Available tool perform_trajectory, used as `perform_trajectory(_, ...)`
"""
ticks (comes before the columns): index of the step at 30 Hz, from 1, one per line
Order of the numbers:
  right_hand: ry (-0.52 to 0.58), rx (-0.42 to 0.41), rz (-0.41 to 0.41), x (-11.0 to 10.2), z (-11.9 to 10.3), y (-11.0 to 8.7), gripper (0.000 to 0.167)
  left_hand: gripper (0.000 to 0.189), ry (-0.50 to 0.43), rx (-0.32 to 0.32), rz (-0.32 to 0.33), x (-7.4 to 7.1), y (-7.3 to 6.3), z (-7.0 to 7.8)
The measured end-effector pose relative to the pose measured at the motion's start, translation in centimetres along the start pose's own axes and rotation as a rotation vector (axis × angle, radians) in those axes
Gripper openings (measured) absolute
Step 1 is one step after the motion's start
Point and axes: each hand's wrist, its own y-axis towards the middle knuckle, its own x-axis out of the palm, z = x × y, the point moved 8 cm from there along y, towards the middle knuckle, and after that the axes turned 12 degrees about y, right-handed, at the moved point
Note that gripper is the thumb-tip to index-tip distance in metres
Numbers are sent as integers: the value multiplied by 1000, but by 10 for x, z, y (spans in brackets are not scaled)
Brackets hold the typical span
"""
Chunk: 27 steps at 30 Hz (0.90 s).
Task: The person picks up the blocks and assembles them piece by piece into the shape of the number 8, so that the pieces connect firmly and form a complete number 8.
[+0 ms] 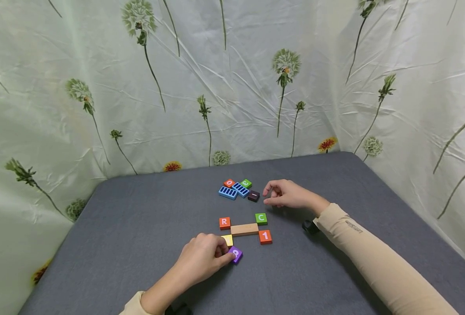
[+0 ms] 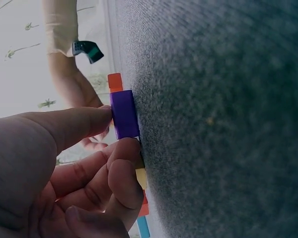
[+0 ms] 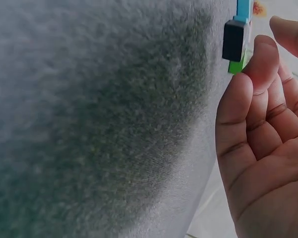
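Note:
Between thumb and fingertips, my left hand [image 1: 204, 257] pinches a purple block [image 1: 236, 254] marked with a white character, low over the cloth. Just behind it lies a yellow block [image 1: 228, 240], partly covered by that hand. A plain wooden bar [image 1: 244, 229] has an orange R block [image 1: 225, 223] at its left end. At its right end are a green C block [image 1: 261, 218] and an orange 1 block [image 1: 265, 236]. My right hand [image 1: 289, 194] hovers with loosely bent fingers and nothing in them, beside a dark block [image 1: 253, 195] that it does not touch.
Behind the bar lies a loose cluster: two blue slotted blocks [image 1: 228, 192], an orange block [image 1: 229, 183] and a green block [image 1: 246, 183]. Grey cloth [image 1: 149, 210] covers the table. A flower-printed curtain [image 1: 240, 87] hangs along the back and sides.

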Motion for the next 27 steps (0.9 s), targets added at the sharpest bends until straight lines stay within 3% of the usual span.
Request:
perform_trajectory(5,-6,18,19,-1,2,6,31,28,-7,-14,-21,2,0,-1)
perform_trajectory(12,-42,22,39,0,2,18,36,29,-20,3,1,1,0,-2)
perform_trajectory(27,-48,40,7,10,5,38,43,27,-40,8,10,0,1,-3)
